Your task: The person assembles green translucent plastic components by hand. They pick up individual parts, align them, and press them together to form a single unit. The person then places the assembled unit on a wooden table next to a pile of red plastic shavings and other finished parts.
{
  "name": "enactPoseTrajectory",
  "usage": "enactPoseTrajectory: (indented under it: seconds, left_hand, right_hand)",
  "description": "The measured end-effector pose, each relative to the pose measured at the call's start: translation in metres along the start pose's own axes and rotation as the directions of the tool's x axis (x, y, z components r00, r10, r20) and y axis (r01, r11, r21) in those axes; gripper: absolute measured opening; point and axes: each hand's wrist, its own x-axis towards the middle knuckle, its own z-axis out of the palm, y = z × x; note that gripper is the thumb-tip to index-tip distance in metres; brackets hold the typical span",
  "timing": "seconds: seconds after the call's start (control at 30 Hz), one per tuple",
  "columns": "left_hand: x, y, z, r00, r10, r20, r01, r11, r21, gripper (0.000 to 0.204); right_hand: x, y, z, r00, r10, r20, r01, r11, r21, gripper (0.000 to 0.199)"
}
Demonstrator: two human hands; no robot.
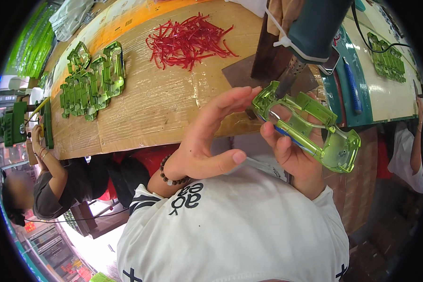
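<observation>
My right hand [293, 157] is closed around a translucent bright green plastic car-body shell [310, 129], tilted with its hollow side facing up. Beside the shell's left end, my left hand [207, 136] has its fingers stretched out and its thumb spread apart. Its fingertips come right up to the shell's edge; whether they touch it I cannot tell. Above that end hangs a dark teal hot-air tool [315, 28] with a perforated metal sleeve [293, 69]. The narrow tip points down into the shell, and the exact contact is hard to make out.
Green shells [87, 89] stand grouped on the table's left, beyond a pile of thin red plastic strips [185, 41]. Behind the tool is a dark upright block [268, 54]. A blue pen-like tool [352, 87] and more green parts [387, 58] lie right. Co-workers sit on both sides.
</observation>
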Motion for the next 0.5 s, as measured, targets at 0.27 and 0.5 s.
enactPoseTrajectory:
  seconds: [0.27, 0.5]
  left_hand:
    - [-0.003, 0.001, 0.004, 1.0, 0.016, -0.024, -0.015, 1.0, 0.011, 0.081]
    - [-0.003, 0.0, 0.004, 1.0, 0.024, -0.006, -0.024, 1.0, 0.005, 0.081]
  right_hand:
    - [-0.007, -0.008, -0.013, 0.99, 0.081, 0.114, -0.084, 0.996, 0.016, 0.053]
    - [-0.009, -0.007, -0.012, 0.996, 0.049, 0.077, -0.049, 0.999, 0.006, 0.058]
